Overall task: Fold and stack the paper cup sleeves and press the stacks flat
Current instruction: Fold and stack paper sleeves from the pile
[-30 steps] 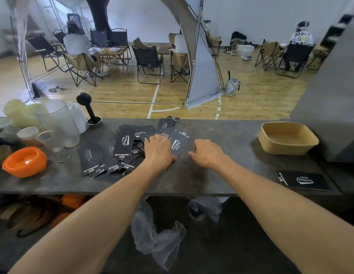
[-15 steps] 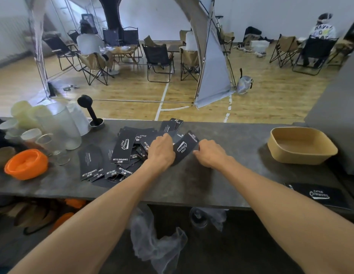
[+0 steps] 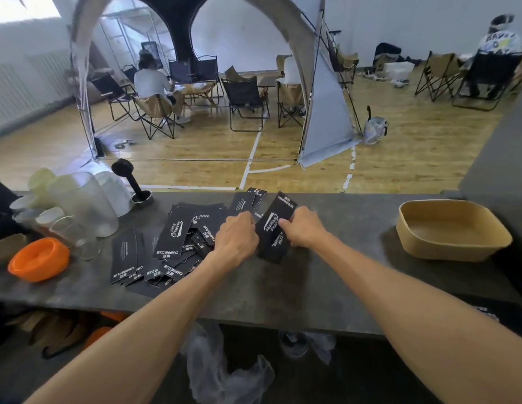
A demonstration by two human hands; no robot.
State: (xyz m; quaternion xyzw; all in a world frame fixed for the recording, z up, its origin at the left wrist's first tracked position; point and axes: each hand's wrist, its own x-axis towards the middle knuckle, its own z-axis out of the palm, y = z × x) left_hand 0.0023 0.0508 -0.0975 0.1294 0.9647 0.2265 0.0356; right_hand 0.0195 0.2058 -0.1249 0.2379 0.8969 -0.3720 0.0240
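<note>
Several flat black paper cup sleeves [image 3: 172, 243] with white lettering lie spread in a loose pile on the dark grey counter [image 3: 326, 281]. A small stack of black sleeves [image 3: 275, 225] stands tilted on its lower edge just right of the pile. My left hand [image 3: 236, 237] grips the stack's left side with curled fingers. My right hand [image 3: 302, 228] holds its right side, fingers curled round the edge. Both forearms reach in from the bottom of the view.
A tan paper tray [image 3: 452, 228] sits at the counter's right. At the left stand an orange bowl [image 3: 39, 262], clear jugs and glasses [image 3: 84, 205] and a black tamper [image 3: 131, 182]. Beyond the counter are camping chairs, a tent and seated people.
Both hands closed on a few sleeves at the pile's right edge and lifted them from flat to a tilted, upright stack. The camera view shifted slightly.
</note>
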